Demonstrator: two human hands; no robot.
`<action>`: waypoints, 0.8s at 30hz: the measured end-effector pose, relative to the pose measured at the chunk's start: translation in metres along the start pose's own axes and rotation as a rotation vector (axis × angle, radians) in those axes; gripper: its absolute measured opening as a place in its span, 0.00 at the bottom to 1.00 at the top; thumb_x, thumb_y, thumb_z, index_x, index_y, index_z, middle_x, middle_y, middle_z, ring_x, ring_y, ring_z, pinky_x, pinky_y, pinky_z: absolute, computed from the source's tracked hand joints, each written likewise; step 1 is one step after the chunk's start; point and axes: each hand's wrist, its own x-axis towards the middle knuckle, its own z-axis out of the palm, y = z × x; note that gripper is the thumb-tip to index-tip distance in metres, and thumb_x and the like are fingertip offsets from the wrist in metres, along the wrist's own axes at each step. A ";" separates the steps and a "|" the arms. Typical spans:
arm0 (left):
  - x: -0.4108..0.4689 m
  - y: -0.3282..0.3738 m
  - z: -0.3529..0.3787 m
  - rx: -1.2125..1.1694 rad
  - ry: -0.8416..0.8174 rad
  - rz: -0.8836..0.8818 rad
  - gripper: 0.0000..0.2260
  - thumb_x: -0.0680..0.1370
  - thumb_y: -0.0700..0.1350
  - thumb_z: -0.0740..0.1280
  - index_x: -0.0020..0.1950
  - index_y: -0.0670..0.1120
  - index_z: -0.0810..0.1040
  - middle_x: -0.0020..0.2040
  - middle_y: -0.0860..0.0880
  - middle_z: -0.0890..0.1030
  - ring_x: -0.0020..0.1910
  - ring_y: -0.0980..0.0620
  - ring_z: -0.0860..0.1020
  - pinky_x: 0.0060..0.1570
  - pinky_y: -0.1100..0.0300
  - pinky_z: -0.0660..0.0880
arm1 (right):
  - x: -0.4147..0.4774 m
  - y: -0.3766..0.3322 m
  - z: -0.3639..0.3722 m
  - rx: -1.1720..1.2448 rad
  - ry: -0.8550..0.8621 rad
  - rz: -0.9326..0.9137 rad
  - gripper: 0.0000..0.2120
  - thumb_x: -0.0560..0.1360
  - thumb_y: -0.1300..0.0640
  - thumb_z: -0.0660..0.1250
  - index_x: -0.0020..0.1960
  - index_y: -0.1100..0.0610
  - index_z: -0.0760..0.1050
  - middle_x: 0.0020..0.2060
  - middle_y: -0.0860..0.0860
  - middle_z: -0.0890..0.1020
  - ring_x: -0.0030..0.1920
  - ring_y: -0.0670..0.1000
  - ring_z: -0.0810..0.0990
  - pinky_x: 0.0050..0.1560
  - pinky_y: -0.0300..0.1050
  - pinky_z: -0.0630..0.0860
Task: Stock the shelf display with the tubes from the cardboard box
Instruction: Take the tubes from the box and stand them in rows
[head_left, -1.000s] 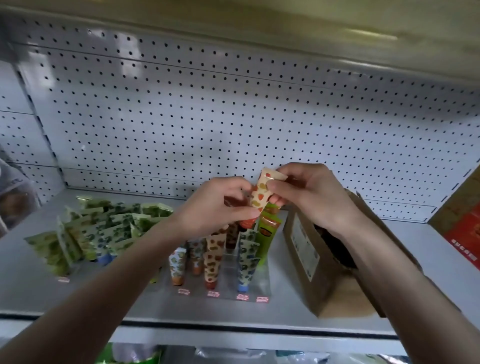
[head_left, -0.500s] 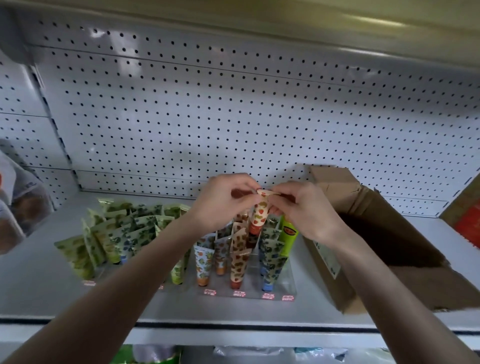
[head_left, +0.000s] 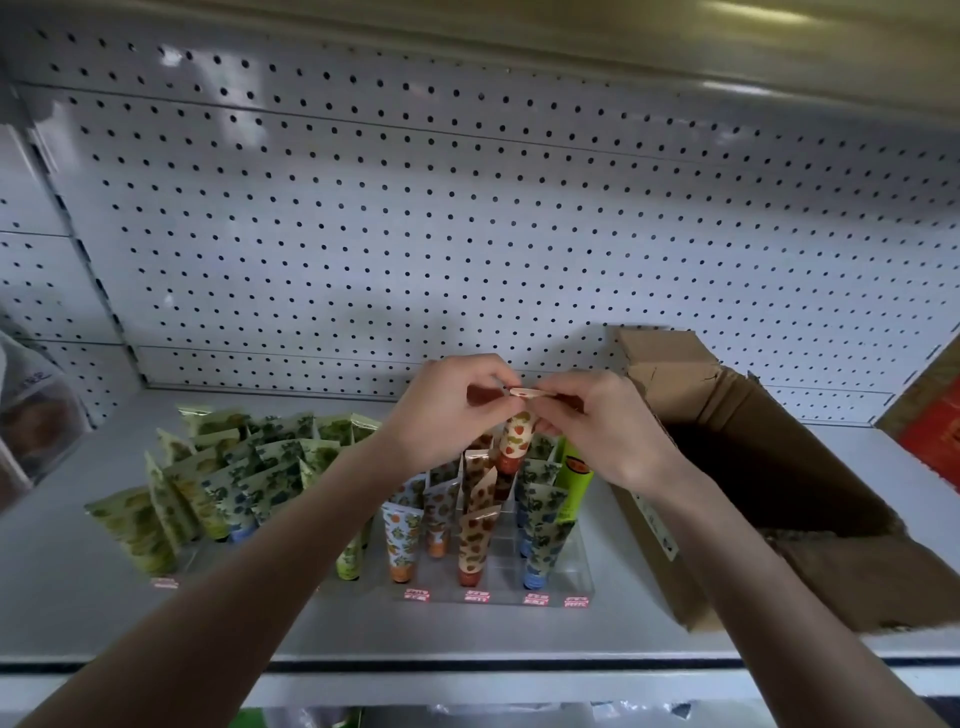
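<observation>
A cream tube with a red fruit print (head_left: 517, 440) stands upright, cap down, over the back of the clear display rack (head_left: 558, 577). My left hand (head_left: 447, 410) and my right hand (head_left: 597, 421) both pinch its flat top end. Several printed tubes stand in the rack's rows below, among them a plain green tube (head_left: 574, 480) at the right. The open cardboard box (head_left: 810, 551) lies on its side just right of the rack; its inside is dark and I cannot see tubes in it.
A second group of green and blue printed tubes (head_left: 218, 483) stands at the left of the white shelf (head_left: 467, 631). Perforated back panel behind. A bagged item (head_left: 31, 415) hangs at far left; a red and brown carton (head_left: 935, 421) sits at far right.
The tube has come down from a raised tilt to upright over the rack's back row, both hands moving with it. The view has shifted and shows more of the box.
</observation>
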 end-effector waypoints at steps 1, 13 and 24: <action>0.000 -0.002 0.001 0.013 -0.008 0.005 0.04 0.74 0.43 0.70 0.48 0.49 0.81 0.41 0.55 0.83 0.40 0.54 0.81 0.47 0.56 0.78 | 0.000 0.001 0.002 0.001 -0.007 0.001 0.07 0.77 0.61 0.65 0.45 0.61 0.81 0.35 0.52 0.83 0.38 0.48 0.82 0.46 0.43 0.77; -0.002 -0.019 0.028 0.204 -0.005 -0.024 0.03 0.73 0.44 0.70 0.40 0.47 0.82 0.36 0.56 0.82 0.37 0.60 0.79 0.44 0.55 0.77 | -0.016 0.021 0.005 0.049 0.079 0.140 0.12 0.76 0.59 0.67 0.58 0.58 0.79 0.50 0.49 0.82 0.45 0.43 0.77 0.44 0.20 0.67; -0.008 -0.025 0.052 0.484 0.161 -0.117 0.08 0.71 0.52 0.69 0.37 0.50 0.83 0.40 0.53 0.78 0.45 0.51 0.74 0.52 0.53 0.68 | -0.053 0.041 -0.020 0.352 0.258 0.129 0.06 0.74 0.61 0.69 0.48 0.52 0.81 0.39 0.46 0.83 0.39 0.44 0.81 0.46 0.38 0.77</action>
